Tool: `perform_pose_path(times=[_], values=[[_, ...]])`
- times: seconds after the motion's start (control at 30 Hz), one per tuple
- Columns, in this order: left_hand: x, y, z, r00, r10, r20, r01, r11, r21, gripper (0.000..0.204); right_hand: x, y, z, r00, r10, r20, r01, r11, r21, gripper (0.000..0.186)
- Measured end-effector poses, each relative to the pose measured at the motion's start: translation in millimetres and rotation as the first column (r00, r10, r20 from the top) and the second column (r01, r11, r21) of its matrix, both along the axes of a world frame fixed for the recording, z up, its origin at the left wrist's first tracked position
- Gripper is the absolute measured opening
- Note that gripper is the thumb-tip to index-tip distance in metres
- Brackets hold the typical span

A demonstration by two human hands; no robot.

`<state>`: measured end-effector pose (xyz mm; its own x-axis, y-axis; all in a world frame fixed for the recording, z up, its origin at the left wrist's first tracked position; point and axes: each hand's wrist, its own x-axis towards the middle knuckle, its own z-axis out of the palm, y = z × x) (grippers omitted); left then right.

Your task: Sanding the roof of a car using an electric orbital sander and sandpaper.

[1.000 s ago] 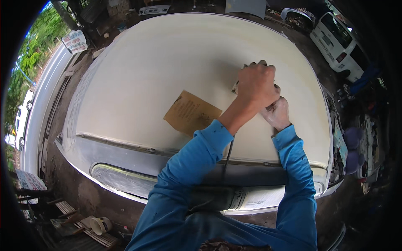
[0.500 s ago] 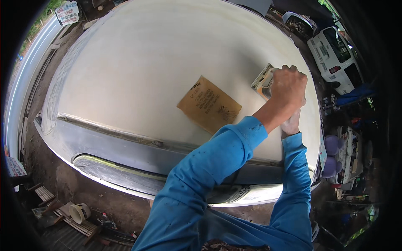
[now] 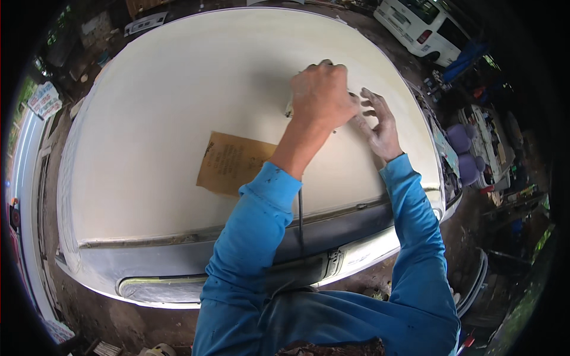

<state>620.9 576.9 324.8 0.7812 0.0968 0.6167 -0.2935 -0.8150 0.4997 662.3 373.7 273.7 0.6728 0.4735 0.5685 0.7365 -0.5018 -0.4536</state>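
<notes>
One hand, the left hand (image 3: 323, 95), has its fingers wrapped around a mostly hidden tool (image 3: 288, 111) on the pale vehicle panel (image 3: 148, 124), the right hand (image 3: 383, 127) just beside with fingers parted, a brown sheet (image 3: 228, 163) lying nearby.

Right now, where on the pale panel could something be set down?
Bare room: the pale panel left of the brown sheet, out to the panel's left edge, and the far stretch beyond the left hand. Crowded: around that hand and the mostly hidden tool beneath it, with the open right hand close beside.
</notes>
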Motion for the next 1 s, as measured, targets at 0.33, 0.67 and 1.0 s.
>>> perform_pose_path(times=[0.33,0.67,1.0], values=[[-11,5,12,0.981,-0.095,-0.166,0.095,0.995,-0.012,0.023,36,4,-16,0.945,0.245,0.217,-0.207,0.961,-0.185,0.058],[-8,8,8,0.986,-0.091,-0.141,0.088,0.996,-0.027,0.021,54,17,-33,0.934,0.233,0.271,-0.227,0.972,-0.053,0.051],[-7,5,8,0.986,-0.096,-0.132,0.095,0.995,-0.021,0.02,51,35,-42,0.957,0.196,0.213,-0.236,0.954,0.187,0.032]])
